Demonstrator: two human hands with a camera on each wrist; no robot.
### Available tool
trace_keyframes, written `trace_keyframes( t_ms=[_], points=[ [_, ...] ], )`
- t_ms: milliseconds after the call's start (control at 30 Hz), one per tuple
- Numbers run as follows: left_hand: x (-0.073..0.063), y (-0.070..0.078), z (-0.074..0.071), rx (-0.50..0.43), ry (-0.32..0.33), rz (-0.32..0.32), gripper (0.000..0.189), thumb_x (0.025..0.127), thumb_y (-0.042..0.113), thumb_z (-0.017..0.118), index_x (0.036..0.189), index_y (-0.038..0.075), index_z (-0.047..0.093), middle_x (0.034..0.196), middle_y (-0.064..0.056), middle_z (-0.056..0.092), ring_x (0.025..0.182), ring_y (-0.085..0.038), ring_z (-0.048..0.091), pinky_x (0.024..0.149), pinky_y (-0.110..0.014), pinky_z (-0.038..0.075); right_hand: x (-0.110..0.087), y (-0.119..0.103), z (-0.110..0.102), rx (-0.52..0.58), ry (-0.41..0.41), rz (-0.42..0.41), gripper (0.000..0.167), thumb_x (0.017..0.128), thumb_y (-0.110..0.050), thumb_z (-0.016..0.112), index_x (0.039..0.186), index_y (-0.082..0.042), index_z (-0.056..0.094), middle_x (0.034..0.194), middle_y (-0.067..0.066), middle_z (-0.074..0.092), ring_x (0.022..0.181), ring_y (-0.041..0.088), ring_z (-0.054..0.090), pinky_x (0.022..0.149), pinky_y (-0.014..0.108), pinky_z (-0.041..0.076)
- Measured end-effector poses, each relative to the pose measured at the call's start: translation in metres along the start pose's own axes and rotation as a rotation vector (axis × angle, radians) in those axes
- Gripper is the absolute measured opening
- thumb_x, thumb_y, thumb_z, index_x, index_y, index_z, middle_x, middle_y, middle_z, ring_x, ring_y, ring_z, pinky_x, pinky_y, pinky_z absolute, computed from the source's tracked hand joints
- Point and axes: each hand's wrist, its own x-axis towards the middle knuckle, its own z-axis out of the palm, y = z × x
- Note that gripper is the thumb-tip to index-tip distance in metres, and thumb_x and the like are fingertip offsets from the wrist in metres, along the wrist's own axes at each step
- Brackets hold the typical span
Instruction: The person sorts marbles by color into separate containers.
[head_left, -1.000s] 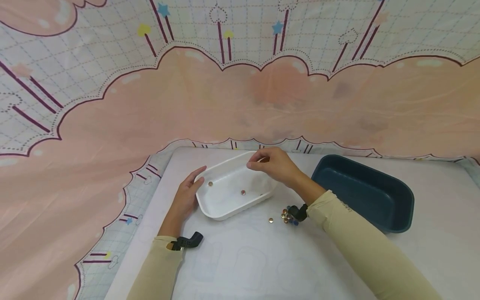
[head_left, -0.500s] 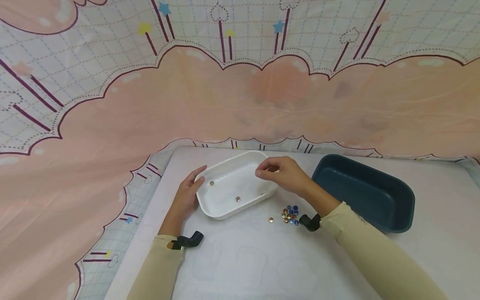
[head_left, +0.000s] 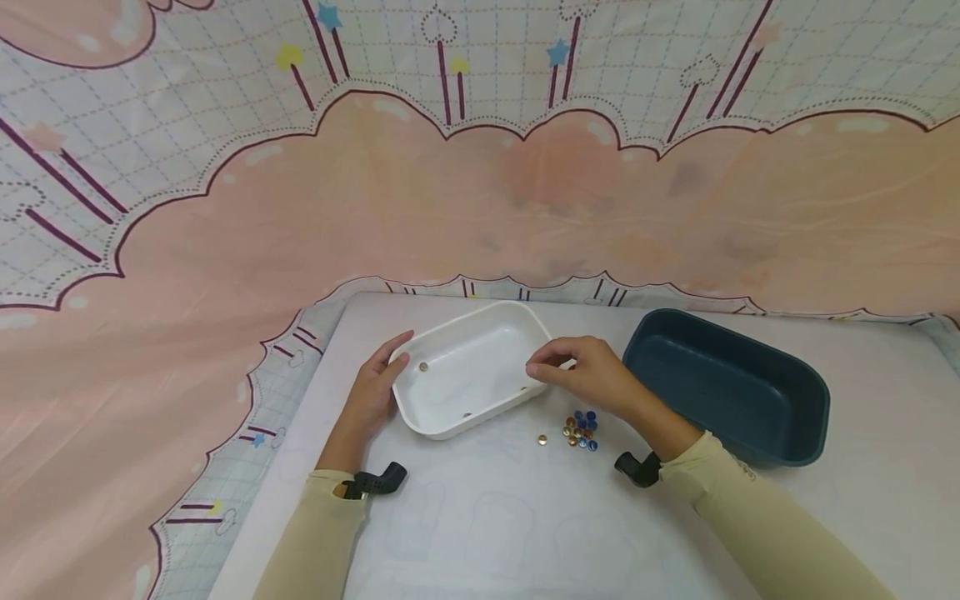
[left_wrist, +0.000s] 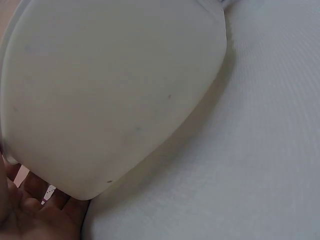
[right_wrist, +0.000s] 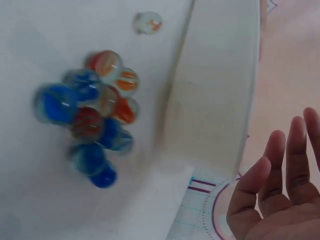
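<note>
A white tray (head_left: 480, 358) stands at the middle of the table. My left hand (head_left: 372, 383) grips its left end, thumb at the rim and fingers along the outside. One small marble (head_left: 423, 367) lies on the tray floor; others are partly hidden by the near wall. My right hand (head_left: 581, 367) is at the tray's right edge. In the right wrist view its fingers (right_wrist: 297, 155) are loosely bent and hold nothing. Below that hand, several blue and orange glass marbles (right_wrist: 105, 115) sit in a cluster on the table, with a single marble (head_left: 542, 440) apart to the left.
A dark blue basin (head_left: 776, 417) stands to the right, behind the right forearm. The table has a white cover (head_left: 480, 533). A patterned curtain (head_left: 420, 217) hangs behind the table's far edge.
My right hand has drawn back right and towards me, from over the tray to its right edge. A marble in the tray has rolled to the near wall. The left hand stays put.
</note>
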Motion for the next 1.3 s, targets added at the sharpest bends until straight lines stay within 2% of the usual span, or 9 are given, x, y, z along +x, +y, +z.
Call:
trace_keyframes(
  t_ms=[333, 533, 700, 900, 1100, 1300],
  points=[
    [-0.003, 0.002, 0.001, -0.003, -0.005, 0.014, 0.046, 0.107, 0.029, 0.054, 0.152, 0.028, 0.048, 0.164, 0.006, 0.037, 0.151, -0.018, 0.038, 0.118, -0.033, 0.041, -0.014, 0.015, 0.007, -0.015, 0.014, -0.017, 0.013, 0.092, -0.034, 0.077, 0.101, -0.026, 0.080, 0.093, -0.010, 0.074, 0.089, 0.014, 0.065, 0.081, 0.034, 0.056],
    [-0.003, 0.004, 0.002, -0.014, -0.011, 0.023, 0.046, 0.107, 0.028, 0.053, 0.153, 0.026, 0.047, 0.164, 0.005, 0.038, 0.150, -0.019, 0.040, 0.116, -0.030, 0.043, -0.020, 0.022, 0.011, -0.014, 0.018, 0.007, 0.012, 0.090, -0.032, 0.078, 0.100, -0.025, 0.080, 0.092, -0.010, 0.074, 0.087, 0.014, 0.065, 0.080, 0.033, 0.056],
    [-0.002, 0.003, 0.002, -0.009, -0.002, 0.020, 0.046, 0.107, 0.027, 0.053, 0.153, 0.026, 0.047, 0.165, 0.006, 0.037, 0.151, -0.019, 0.039, 0.118, -0.032, 0.041, -0.023, 0.030, 0.014, -0.003, 0.003, 0.008, 0.012, 0.089, -0.029, 0.080, 0.100, -0.024, 0.080, 0.093, -0.008, 0.074, 0.085, 0.014, 0.067, 0.076, 0.030, 0.059],
    [-0.003, 0.003, 0.002, -0.002, 0.003, 0.009, 0.046, 0.107, 0.028, 0.053, 0.153, 0.026, 0.047, 0.165, 0.007, 0.037, 0.151, -0.018, 0.038, 0.117, -0.032, 0.041, -0.025, 0.039, 0.018, -0.015, -0.028, -0.033, 0.011, 0.088, -0.029, 0.081, 0.099, -0.025, 0.079, 0.096, -0.009, 0.073, 0.087, 0.011, 0.066, 0.075, 0.024, 0.058],
    [-0.001, 0.002, 0.001, -0.014, -0.004, 0.004, 0.047, 0.107, 0.029, 0.053, 0.154, 0.026, 0.047, 0.165, 0.007, 0.036, 0.152, -0.018, 0.038, 0.116, -0.030, 0.042, -0.025, 0.044, 0.022, -0.046, -0.034, -0.070, 0.012, 0.087, -0.029, 0.082, 0.097, -0.024, 0.080, 0.094, -0.011, 0.073, 0.090, 0.011, 0.063, 0.079, 0.029, 0.055],
    [-0.002, 0.001, 0.001, -0.018, -0.005, -0.002, 0.047, 0.107, 0.030, 0.054, 0.153, 0.027, 0.047, 0.165, 0.008, 0.035, 0.153, -0.016, 0.035, 0.118, -0.031, 0.040, -0.026, 0.046, 0.026, -0.079, -0.050, -0.042, 0.009, 0.085, -0.027, 0.084, 0.093, -0.026, 0.080, 0.093, -0.012, 0.072, 0.091, 0.011, 0.062, 0.085, 0.033, 0.052]
  ],
)
